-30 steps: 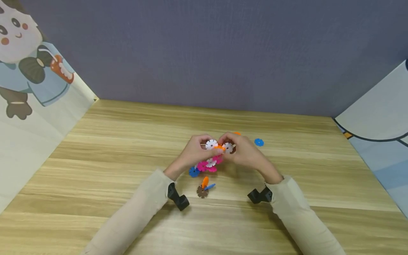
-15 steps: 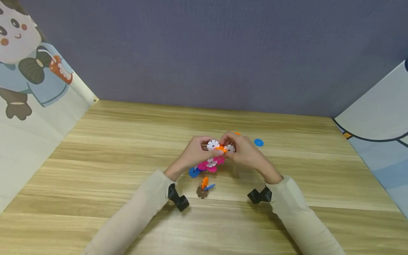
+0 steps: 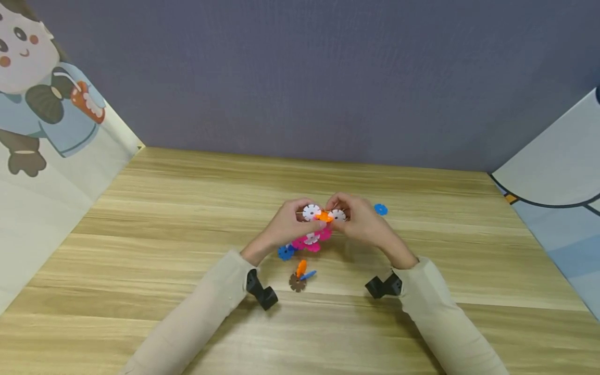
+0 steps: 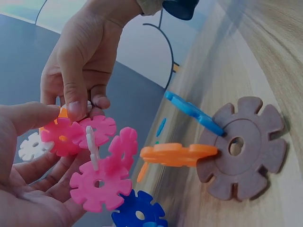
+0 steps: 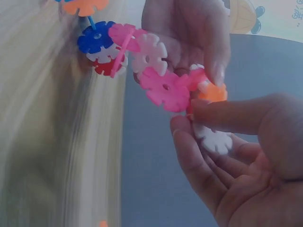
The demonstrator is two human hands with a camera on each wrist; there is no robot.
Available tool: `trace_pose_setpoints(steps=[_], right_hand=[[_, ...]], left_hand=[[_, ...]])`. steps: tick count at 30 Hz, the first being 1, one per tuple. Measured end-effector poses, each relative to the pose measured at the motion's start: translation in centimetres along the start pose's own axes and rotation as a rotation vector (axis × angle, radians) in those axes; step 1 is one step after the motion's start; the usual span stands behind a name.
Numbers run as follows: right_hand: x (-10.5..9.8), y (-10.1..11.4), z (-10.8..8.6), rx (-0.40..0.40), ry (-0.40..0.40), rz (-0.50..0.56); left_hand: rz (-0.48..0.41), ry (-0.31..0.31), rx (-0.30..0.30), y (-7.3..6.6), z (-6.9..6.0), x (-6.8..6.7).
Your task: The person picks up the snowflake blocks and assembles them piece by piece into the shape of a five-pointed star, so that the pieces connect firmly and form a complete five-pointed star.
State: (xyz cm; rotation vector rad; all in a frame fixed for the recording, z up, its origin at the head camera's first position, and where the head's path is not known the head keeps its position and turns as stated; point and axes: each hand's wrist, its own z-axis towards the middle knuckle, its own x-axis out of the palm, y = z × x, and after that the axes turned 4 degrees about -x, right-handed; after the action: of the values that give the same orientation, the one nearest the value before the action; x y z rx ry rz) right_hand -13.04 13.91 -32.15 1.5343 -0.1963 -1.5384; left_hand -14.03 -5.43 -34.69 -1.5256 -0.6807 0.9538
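Note:
In the head view my left hand (image 3: 287,223) grips a joined chain of notched plastic snowflake discs, its thumb on an orange disc (image 3: 324,216). A white disc (image 3: 310,212) stands beside that thumb. Opposite it, my right hand (image 3: 362,220) pinches another white disc (image 3: 337,215) against the orange one; whether their slots are engaged is hidden by the fingers. Pink discs (image 4: 101,184) hang below in the left wrist view, leading to a dark blue disc (image 4: 138,210). Both hands stay above the table.
Nearer the body, a brown disc (image 3: 297,283) lies on the wooden table with an orange disc (image 3: 301,268) and a blue disc (image 3: 308,275) slotted into it. A loose blue disc (image 3: 380,209) lies beyond the right hand. A grey panel (image 3: 319,78) rises behind the table.
The hands shift only slightly while holding the same discs. The white disc in the right hand has turned a little, and the orange piece behind that hand is now covered.

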Motion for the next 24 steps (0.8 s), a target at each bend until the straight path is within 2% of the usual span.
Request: trace_pose_setpoints(steps=[5, 10, 14, 18, 24], right_hand=[[-0.60, -0.08, -0.09, 0.044, 0.007, 0.037], [-0.93, -0.11, -0.21, 0.050, 0.022, 0.058], [-0.82, 0.06, -0.28, 0.047, 0.026, 0.064], [-0.61, 0.30, -0.29, 0.039, 0.024, 0.063], [-0.63, 0.42, -0.23, 0.022, 0.002, 0.080]], left_hand=[[-0.011, -0.020, -0.014, 0.05, -0.02, -0.18], [-0.036, -0.016, -0.005, 0.07, -0.08, -0.27], [-0.002, -0.012, 0.015, 0.08, -0.08, -0.24], [0.036, -0.012, 0.006, -0.03, -0.11, -0.15], [0.087, -0.056, 0.007, -0.01, -0.07, -0.21]])
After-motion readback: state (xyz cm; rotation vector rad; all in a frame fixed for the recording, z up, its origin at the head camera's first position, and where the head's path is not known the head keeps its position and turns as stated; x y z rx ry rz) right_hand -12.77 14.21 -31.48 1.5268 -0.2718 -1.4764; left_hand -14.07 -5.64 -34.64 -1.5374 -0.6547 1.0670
